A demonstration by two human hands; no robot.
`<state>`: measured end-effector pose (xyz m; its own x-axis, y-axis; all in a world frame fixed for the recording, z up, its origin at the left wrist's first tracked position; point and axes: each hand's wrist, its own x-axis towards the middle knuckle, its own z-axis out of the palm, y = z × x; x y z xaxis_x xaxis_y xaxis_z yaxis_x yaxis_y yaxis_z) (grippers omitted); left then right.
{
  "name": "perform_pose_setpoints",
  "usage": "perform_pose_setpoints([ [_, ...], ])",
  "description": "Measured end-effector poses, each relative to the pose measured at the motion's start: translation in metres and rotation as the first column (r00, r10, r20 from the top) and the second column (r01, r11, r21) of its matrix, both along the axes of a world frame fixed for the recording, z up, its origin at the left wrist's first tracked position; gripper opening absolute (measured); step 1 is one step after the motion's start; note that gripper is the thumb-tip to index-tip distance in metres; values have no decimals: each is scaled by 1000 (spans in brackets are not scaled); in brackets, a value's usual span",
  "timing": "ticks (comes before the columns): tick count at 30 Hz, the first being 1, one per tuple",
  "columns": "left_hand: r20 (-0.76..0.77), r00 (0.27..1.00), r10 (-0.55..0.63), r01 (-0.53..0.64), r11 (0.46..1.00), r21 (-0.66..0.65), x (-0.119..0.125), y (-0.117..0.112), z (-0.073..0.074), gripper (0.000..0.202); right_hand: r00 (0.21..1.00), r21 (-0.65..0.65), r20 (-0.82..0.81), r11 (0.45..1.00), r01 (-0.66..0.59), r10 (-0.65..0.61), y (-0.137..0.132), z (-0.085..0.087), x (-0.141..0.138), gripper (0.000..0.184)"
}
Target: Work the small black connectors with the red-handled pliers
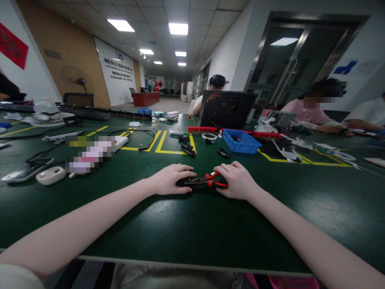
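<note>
My right hand (237,180) is closed around the red and black handles of a pair of needle-nose pliers (210,180), whose jaws point left. My left hand (173,179) is curled around a small black part (181,182), mostly hidden by the fingers, at the tips of the jaws. Whether the jaws grip that part I cannot tell. Beyond the hands lie several small black parts (188,150), and another black part (223,153) sits in front of a blue bin (241,141).
A white cable coil (209,137) and red strips (203,129) lie behind the black parts. At left are a cream case (51,175), a phone-like device (28,170) and cables. A dark monitor (227,109) stands across the green table (192,233). Other people sit on the far side.
</note>
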<state>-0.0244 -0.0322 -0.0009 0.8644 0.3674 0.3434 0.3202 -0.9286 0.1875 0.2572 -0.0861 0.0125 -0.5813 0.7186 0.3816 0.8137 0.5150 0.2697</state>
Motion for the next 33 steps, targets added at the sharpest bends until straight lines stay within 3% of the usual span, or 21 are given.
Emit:
perform_pose_setpoints([
  [15,1,1000,5,-5,998,64,0,-1,0,54,1000,1,4,1000,-4,4,0,0,0,44],
  [33,-39,999,7,-7,1000,-12,0,3,0,49,1000,-17,6,1000,16,-15,0,0,0,45],
])
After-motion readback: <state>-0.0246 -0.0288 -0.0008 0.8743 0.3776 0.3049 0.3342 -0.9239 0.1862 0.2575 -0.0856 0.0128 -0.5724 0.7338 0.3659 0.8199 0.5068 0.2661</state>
